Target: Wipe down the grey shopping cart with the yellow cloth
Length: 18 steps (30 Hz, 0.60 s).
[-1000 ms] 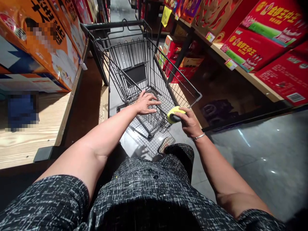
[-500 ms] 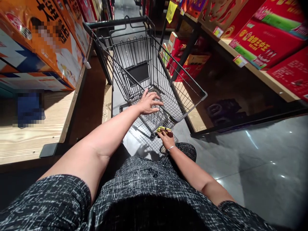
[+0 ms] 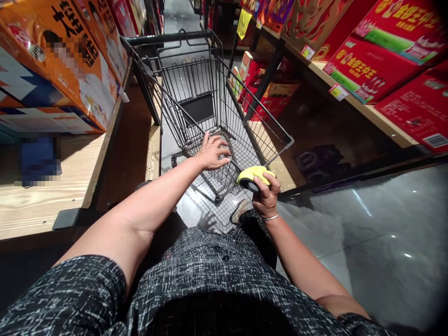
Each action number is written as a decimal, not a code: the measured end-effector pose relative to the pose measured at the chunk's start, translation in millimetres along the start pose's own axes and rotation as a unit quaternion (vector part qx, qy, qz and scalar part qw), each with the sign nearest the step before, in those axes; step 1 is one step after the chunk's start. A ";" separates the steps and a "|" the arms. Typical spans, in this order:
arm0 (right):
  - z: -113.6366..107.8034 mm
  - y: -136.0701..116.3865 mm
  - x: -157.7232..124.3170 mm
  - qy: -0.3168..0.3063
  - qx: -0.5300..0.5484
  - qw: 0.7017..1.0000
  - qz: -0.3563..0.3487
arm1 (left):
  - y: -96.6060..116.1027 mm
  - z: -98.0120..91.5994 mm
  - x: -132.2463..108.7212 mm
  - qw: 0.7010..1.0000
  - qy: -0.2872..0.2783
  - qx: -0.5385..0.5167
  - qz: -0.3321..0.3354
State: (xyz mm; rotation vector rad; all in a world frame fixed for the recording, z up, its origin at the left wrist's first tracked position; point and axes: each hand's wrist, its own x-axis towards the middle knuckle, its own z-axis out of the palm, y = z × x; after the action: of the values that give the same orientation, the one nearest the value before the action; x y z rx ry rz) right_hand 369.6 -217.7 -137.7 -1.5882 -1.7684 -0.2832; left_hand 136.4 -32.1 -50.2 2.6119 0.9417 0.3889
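Observation:
In front of me stands a black wire shopping cart (image 3: 196, 108), turned at an angle, its basket showing bare wire. My left hand (image 3: 214, 153) lies over the cart's near side rail with fingers spread; whether the palm presses on the rail I cannot tell. Held up by the cart's near corner, a rounded yellow-and-black object (image 3: 255, 174) is in the fingers of my right hand (image 3: 268, 198). It has a dark round part underneath, and its exact kind does not show. A bracelet circles the right wrist.
Orange boxes (image 3: 66, 60) stand on a wooden shelf (image 3: 45, 205) at left. Red boxes (image 3: 360, 70) fill the right shelf, with a yellow tag (image 3: 244, 23) hanging farther back. Tiled floor (image 3: 371, 233) runs between and to the right. My shoe (image 3: 239, 212) shows below the cart.
My right hand has risen and moved right with the yellow-and-black object, which now shows more fully. My left hand stays over the rail. My shoe has come into view.

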 end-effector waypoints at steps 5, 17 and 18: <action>50.1 -3.3 -44.4 -0.050 -0.003 0.998 0.039 | 41.7 21.6 -5.1 0.995 -0.018 -0.012 0.102; -21.8 -21.4 12.0 0.004 0.127 0.985 -0.116 | 54.6 39.5 -10.1 0.994 -0.029 -0.028 0.099; -23.8 -22.9 16.8 0.017 0.123 0.985 -0.120 | 54.2 39.1 -11.2 0.994 -0.032 -0.030 0.100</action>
State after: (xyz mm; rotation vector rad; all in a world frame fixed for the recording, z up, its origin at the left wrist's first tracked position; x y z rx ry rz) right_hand 357.6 -224.0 -103.2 -1.1916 -1.8896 -0.1956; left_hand 172.7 -87.3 -65.6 2.6533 0.6399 0.3733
